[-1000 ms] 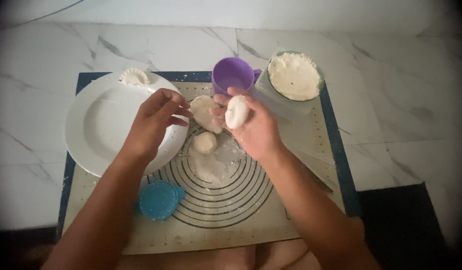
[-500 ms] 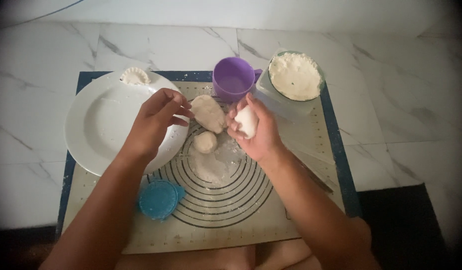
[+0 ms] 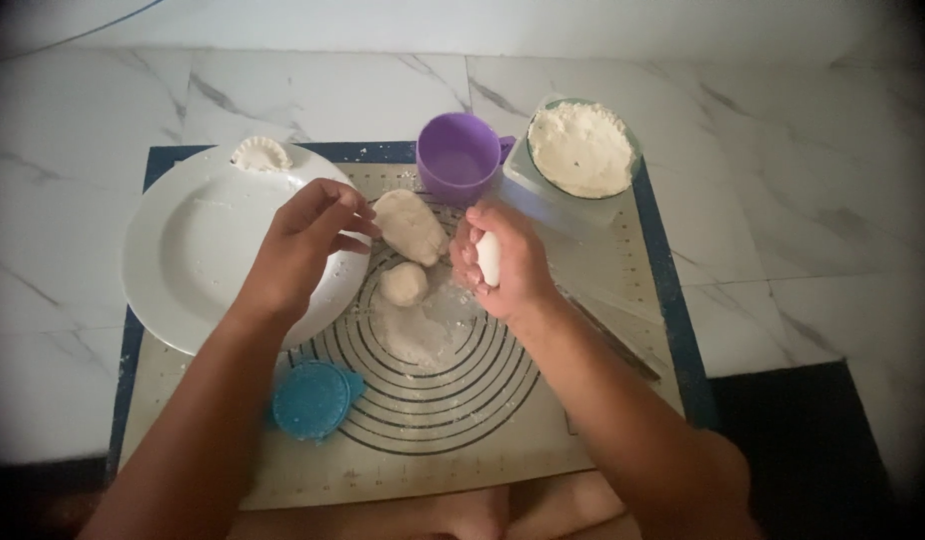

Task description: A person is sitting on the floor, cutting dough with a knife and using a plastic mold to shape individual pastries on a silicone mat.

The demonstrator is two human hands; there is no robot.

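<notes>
Right hand (image 3: 503, 262): over the middle of the baking mat (image 3: 623, 260), fingers curled shut around a small white piece of dough (image 3: 490, 257), which shows between them.
Left hand (image 3: 305, 245): above the right rim of the white plate (image 3: 173, 265), fingertips drawn together; whether they pinch anything cannot be told.
Dough lump (image 3: 411, 226): flattened, on the mat between the two hands, just beside the left fingertips.
Dough ball (image 3: 404, 284): small, round, just below the lump, at the edge of a floury patch (image 3: 423, 330).
Plate: lies over the mat's left edge; one folded dumpling (image 3: 262, 154) at its far rim, the rest bare.
Purple cup (image 3: 460, 156): far edge of mat, just beyond the right hand.
Bowl of flour (image 3: 582, 149): right of the cup, on a clear container (image 3: 543, 195).
Blue dumpling press (image 3: 313, 399): near side of mat, under the left forearm.
Open room: the mat's near and right parts; marble floor (image 3: 803, 220) all round.
</notes>
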